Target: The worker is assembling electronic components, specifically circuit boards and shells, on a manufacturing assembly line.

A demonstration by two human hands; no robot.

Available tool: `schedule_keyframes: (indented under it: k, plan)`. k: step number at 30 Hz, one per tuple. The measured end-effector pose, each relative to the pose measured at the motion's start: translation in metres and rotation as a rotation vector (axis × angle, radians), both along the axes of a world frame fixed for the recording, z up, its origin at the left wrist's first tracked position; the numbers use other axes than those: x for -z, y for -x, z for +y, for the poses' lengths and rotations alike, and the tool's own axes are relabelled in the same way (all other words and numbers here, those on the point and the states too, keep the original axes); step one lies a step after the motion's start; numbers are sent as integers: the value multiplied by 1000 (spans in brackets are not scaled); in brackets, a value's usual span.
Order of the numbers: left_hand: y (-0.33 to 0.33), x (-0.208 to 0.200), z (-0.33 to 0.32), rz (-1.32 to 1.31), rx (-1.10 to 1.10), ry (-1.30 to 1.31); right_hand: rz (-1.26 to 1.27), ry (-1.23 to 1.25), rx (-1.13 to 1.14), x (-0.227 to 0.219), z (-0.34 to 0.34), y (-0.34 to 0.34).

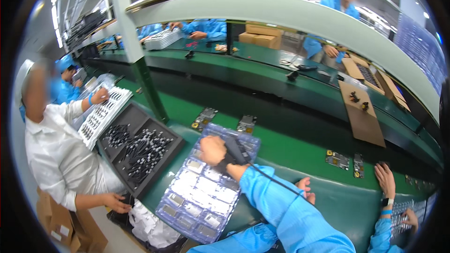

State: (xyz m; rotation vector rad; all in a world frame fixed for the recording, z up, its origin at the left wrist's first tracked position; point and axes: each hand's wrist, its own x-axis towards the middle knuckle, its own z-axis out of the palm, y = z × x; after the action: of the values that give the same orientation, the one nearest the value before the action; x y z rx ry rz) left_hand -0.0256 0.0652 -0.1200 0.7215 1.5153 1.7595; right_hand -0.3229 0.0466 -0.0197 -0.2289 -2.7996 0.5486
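My right arm, in a blue sleeve, crosses over my left and reaches left. My right hand [213, 150] is closed above the upper part of a clear plastic blister tray [201, 185]; what its fingers hold, if anything, is hidden. Shiny flat rectangular parts sit in the tray's pockets. A black device [237, 150] with a cable is strapped at my right wrist. My left hand [304, 189] shows past the right forearm, partly hidden, its fingers apart with nothing seen in them. Two circuit boards, one left [204, 118] and one right [246, 124], lie just beyond the tray.
Left stands a dark divided box [140, 147] of small black parts; a person in white [61, 145] works at a white tray [105, 115]. More circuit boards [337, 159] lie right, near another person's hand [385, 180]. A green post [150, 89] and cardboard sheet [361, 112] stand farther back.
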Motion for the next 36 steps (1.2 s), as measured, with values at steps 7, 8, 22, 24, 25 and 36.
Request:
schedule_keyframes:
  k: [7, 8, 22, 24, 25, 36]
  plan:
    - [11, 79, 10, 83, 67, -92, 251, 312, -46, -38, 0, -40]
    - [16, 90, 5, 162, 99, -154, 253, 347, -43, -51, 3, -56]
    - [35, -46, -28, -33, 388, -196, 529, 775, 495, 13, 55, -429]
    - [32, -43, -28, -39, 462, -152, 614, 888, 538, 27, 42, -436]
    - [34, -39, -30, 128, 439, -139, 483, 895, 433, 23, 36, -445]
    - [44, -48, -35, 149, 467, 63, 533, 252, 429, 9, 26, -441]
